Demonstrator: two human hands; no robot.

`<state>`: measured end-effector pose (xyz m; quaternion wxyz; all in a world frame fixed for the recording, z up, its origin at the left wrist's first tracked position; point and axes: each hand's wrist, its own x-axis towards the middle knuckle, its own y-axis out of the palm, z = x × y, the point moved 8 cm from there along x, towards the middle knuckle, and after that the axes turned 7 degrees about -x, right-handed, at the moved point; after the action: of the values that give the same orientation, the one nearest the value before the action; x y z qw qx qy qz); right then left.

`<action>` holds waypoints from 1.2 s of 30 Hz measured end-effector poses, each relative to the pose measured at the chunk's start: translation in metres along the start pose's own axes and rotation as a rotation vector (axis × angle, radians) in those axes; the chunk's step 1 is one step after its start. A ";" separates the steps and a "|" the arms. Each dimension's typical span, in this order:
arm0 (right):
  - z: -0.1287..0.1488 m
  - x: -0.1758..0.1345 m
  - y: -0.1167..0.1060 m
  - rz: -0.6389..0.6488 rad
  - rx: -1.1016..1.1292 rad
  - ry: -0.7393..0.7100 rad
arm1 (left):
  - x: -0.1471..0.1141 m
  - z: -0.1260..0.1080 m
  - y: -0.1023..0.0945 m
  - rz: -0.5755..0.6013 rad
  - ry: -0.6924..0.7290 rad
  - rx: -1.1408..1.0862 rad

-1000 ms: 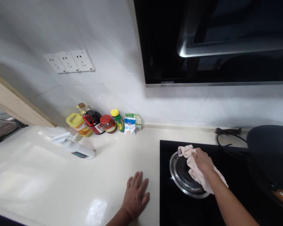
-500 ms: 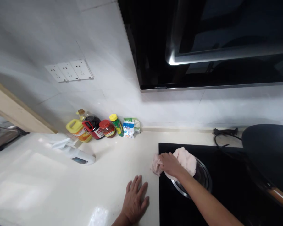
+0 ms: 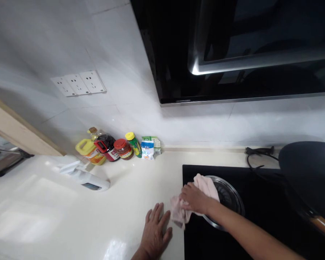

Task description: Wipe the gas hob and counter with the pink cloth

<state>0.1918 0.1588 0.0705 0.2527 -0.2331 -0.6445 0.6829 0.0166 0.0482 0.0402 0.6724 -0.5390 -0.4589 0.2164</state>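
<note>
A pale pink cloth (image 3: 208,187) is bunched under my right hand (image 3: 194,198), whose fingers are closed on it. The cloth lies across the left edge of the black cooktop (image 3: 203,238), with one end hanging over onto the counter and another over the round metal burner (image 3: 231,196). My right forearm crosses the front of the burner and hides part of it. Palm down on the pale counter, my left hand (image 3: 155,231) rests with its fingers spread, just left of the cooktop and close to the cloth's end.
A black wok (image 3: 308,173) with a wooden handle sits on the right. Along the wall stand a yellow jug (image 3: 90,151), a dark bottle (image 3: 108,146), a red-lidded jar (image 3: 124,149), a green bottle (image 3: 134,144) and packets (image 3: 147,150). A white spray bottle (image 3: 90,180) lies on the counter.
My right hand has moved slightly toward me with the cloth, uncovering more of the burner. The cloth's left end reaches further over the counter. My left hand has stayed in place.
</note>
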 end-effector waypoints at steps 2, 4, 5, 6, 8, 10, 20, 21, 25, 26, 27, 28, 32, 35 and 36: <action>-0.036 0.007 -0.010 0.007 -0.018 0.129 | 0.000 0.000 0.000 0.008 -0.010 -0.012; -0.069 0.009 -0.018 0.001 -0.018 0.245 | 0.000 0.000 0.000 0.012 -0.017 -0.020; -0.085 0.008 -0.020 -0.003 -0.017 0.297 | 0.000 0.000 0.000 0.014 -0.021 -0.023; -0.101 0.004 -0.022 -0.005 -0.015 0.354 | 0.000 0.000 0.000 0.016 -0.022 -0.025; -0.131 -0.007 -0.022 -0.002 -0.008 0.482 | 0.000 -0.001 0.000 0.024 -0.024 -0.031; -0.158 -0.026 -0.021 0.007 0.004 0.620 | 0.000 -0.001 0.000 0.030 -0.028 -0.039; -0.195 -0.147 0.005 0.003 0.109 1.101 | -0.002 -0.002 0.001 -0.008 -0.028 -0.050; -0.193 -0.158 0.009 -0.017 0.132 1.124 | -0.002 -0.002 0.001 -0.011 -0.029 -0.051; -0.181 -0.193 0.023 -0.104 0.264 1.205 | -0.002 -0.001 0.002 -0.012 -0.032 -0.050; -0.177 -0.199 0.026 -0.113 0.303 1.222 | -0.002 -0.001 0.002 -0.010 -0.033 -0.051; -0.172 -0.205 0.028 -0.115 0.339 1.238 | -0.002 -0.001 0.003 -0.008 -0.035 -0.051; -0.167 -0.209 0.030 -0.112 0.367 1.251 | -0.002 -0.001 0.003 -0.007 -0.035 -0.047; -0.147 -0.219 0.038 -0.111 0.358 1.245 | -0.001 -0.003 0.002 -0.016 -0.019 -0.005; -0.138 -0.225 0.047 -0.149 0.348 1.204 | -0.001 -0.003 0.001 -0.030 -0.014 0.005; -0.137 -0.228 0.049 -0.185 0.358 1.188 | -0.001 -0.002 0.001 -0.033 -0.013 0.004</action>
<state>0.4516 0.1143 0.0119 0.6611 -0.4703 -0.2873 0.5092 0.0183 0.0463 0.0391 0.6741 -0.5284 -0.4716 0.2096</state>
